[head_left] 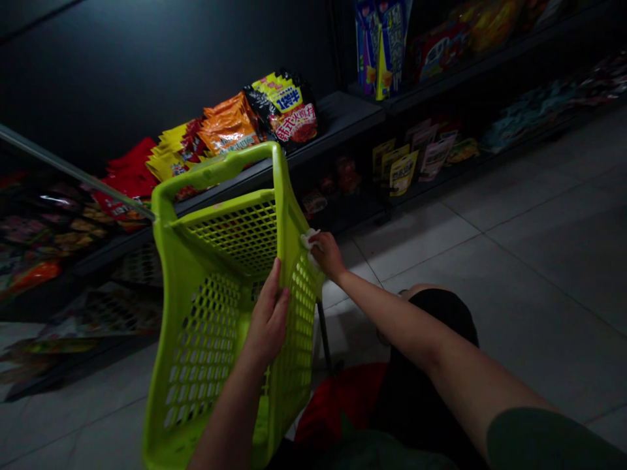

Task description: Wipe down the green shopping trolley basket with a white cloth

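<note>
A lime-green plastic shopping basket [215, 307] with a lattice of holes is tilted on its side in front of me. My left hand [268, 320] grips its near rim, fingers wrapped over the edge into the inside. My right hand [327, 254] is closed on a small white cloth or wipe [309, 240], pressed against the outside of the basket's right wall near the top corner. The basket's handle [215, 171] arches over the far end.
Dark shelves [337, 124] hold bags of snacks [230, 127] behind the basket, with more packets on lower shelves at left and right. A metal rod [73, 171] runs in from the left. Pale floor tiles [529, 248] spread to the right. My knee [431, 307] is below.
</note>
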A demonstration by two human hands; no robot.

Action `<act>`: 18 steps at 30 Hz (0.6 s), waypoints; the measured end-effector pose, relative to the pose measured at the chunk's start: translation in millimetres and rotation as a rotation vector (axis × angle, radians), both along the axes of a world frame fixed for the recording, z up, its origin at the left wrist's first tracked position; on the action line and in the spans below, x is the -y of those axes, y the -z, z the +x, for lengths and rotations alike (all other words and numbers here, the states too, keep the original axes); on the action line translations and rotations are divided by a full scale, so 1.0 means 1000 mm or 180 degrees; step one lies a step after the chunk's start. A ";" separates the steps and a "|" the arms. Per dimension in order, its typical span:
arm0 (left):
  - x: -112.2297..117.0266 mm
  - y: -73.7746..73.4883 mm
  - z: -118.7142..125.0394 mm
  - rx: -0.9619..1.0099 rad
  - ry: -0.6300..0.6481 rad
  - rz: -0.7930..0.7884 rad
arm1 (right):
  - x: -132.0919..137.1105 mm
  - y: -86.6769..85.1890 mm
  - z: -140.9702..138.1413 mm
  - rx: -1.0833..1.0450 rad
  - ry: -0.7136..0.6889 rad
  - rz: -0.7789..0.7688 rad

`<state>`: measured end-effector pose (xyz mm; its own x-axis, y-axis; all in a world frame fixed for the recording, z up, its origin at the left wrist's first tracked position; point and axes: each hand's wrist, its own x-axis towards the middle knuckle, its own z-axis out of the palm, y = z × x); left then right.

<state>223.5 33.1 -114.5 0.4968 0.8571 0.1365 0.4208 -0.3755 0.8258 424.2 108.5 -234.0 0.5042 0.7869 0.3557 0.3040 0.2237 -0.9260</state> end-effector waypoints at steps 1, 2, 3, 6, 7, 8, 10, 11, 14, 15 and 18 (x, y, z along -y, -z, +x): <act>0.000 0.000 0.000 -0.0001 -0.0004 0.0010 | 0.002 0.000 0.002 -0.0086 0.0049 -0.0173; 0.001 0.001 0.000 0.0003 -0.0006 0.0017 | 0.003 -0.005 0.003 -0.0153 0.0083 -0.0227; 0.001 0.001 0.001 0.0010 -0.0003 0.0020 | 0.004 -0.013 0.003 -0.0176 0.0086 -0.0139; 0.004 0.001 0.002 0.0036 0.0019 0.0023 | 0.007 -0.044 -0.002 0.0088 -0.0157 0.0644; 0.005 0.000 0.002 0.0047 0.0020 0.0030 | 0.008 -0.050 -0.004 0.0228 -0.0273 0.0868; 0.006 -0.001 0.003 0.0057 0.0015 0.0036 | 0.008 -0.052 -0.004 0.0355 -0.0370 0.0993; 0.008 -0.003 0.004 0.0062 0.0007 0.0041 | 0.009 -0.046 -0.001 0.0463 -0.0426 0.0916; 0.009 -0.004 0.004 0.0052 0.0003 0.0039 | 0.008 -0.040 0.003 0.0415 -0.0383 0.0718; 0.009 -0.006 0.005 -0.0016 -0.0002 0.0032 | 0.005 -0.031 0.017 0.0046 -0.0225 -0.0132; 0.010 -0.006 0.006 -0.0031 -0.0001 0.0031 | 0.005 -0.035 0.020 -0.0060 -0.0150 -0.0245; 0.010 -0.004 0.008 -0.0012 0.0023 0.0061 | 0.006 -0.059 0.018 0.0063 -0.0042 0.0368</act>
<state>231.0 22.9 -110.8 0.5035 0.8507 0.1511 0.4211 -0.3944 0.8168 442.6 102.9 -175.0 0.4861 0.7467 0.4541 0.3183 0.3327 -0.8877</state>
